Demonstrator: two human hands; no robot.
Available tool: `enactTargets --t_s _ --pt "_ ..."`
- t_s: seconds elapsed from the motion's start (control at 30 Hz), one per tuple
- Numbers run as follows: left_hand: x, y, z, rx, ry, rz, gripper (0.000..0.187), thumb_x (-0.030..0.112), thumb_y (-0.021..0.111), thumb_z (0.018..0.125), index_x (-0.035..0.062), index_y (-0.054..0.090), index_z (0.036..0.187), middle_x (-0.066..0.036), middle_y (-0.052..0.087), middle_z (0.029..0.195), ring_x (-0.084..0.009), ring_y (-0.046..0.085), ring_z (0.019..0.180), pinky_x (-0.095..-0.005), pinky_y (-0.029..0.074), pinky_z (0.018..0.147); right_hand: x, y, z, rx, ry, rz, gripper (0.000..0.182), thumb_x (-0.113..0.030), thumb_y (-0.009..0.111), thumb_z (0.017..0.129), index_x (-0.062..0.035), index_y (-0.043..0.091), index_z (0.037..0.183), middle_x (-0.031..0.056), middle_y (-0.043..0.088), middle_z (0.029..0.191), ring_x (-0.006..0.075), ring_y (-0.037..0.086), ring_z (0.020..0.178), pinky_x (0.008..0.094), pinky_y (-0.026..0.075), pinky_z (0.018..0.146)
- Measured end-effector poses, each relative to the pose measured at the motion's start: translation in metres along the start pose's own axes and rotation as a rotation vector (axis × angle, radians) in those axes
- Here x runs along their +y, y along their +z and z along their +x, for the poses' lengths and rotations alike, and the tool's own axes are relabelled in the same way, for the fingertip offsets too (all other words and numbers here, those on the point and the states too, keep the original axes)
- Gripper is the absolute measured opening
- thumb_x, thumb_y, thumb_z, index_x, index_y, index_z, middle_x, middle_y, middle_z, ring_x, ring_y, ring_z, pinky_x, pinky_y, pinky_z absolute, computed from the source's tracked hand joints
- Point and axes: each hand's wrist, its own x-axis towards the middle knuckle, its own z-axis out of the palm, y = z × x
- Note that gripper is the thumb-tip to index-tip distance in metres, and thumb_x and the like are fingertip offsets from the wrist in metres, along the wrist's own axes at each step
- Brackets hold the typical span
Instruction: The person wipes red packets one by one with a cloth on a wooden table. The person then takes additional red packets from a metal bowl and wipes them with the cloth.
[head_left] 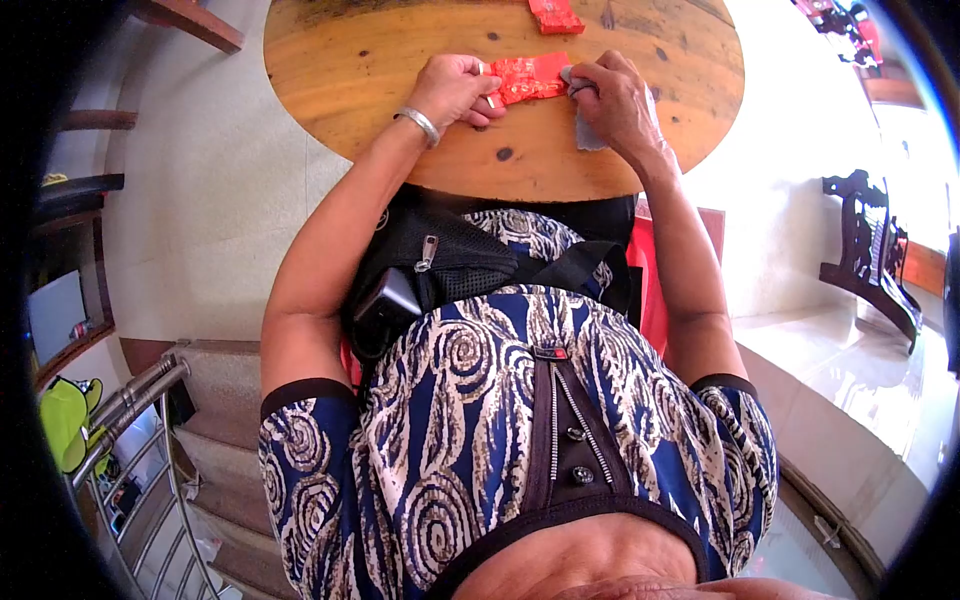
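Over the round wooden table (400,110), my left hand (460,88) pinches the left end of a shiny red packet (530,78) between thumb and fingers. At the packet's right end is my right hand (612,95), closed on a grey cloth (592,132). Part of the cloth hangs below the fingers onto the tabletop, and a bit of it touches the packet's edge. A second red packet (556,16) lies farther back on the table, near the top of the view. What is printed on the packets is too small to read.
A black waist bag (450,255) rests on my lap against the table edge. Stairs (225,400) with a metal railing (130,405) go down at the left. A dark carved wooden chair (870,250) stands at the right.
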Motion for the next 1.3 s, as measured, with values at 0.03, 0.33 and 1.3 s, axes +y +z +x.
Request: enactTargets --t_s 0.03,0.33,1.3 --pt "0.001 0.0 -0.001 -0.003 0.002 -0.005 0.013 0.018 0.063 0.09 0.0053 0.06 0.09 -0.006 0.068 0.082 -0.0152 0.07 0.068 -0.0228 0.055 0.049 -0.003 -0.002 0.001 0.001 -0.002 -0.001 0.021 -0.01 0.064 0.077 -0.0126 0.071 0.097 0.0112 0.057 0.093 0.0297 0.057 0.097 0.0412 0.05 0.082" --pt "0.006 0.004 -0.006 0.019 0.012 -0.03 0.012 0.012 0.061 0.09 -0.0001 0.061 0.091 -0.01 0.068 0.082 -0.0185 0.071 0.066 -0.0241 0.056 0.049 -0.039 0.027 0.01 0.102 -0.334 0.049 0.028 -0.008 0.059 0.078 -0.0172 0.069 0.103 0.0092 0.057 0.092 0.0287 0.056 0.093 0.0393 0.05 0.083" --pt "0.004 0.003 -0.005 0.009 0.026 -0.01 0.013 0.015 0.063 0.09 0.0027 0.059 0.093 -0.008 0.067 0.083 -0.0171 0.071 0.069 -0.0229 0.056 0.049 -0.019 0.023 0.006 0.127 -0.158 0.167 0.026 -0.011 0.061 0.076 -0.0143 0.069 0.101 0.0119 0.057 0.095 0.0312 0.056 0.097 0.0408 0.05 0.081"
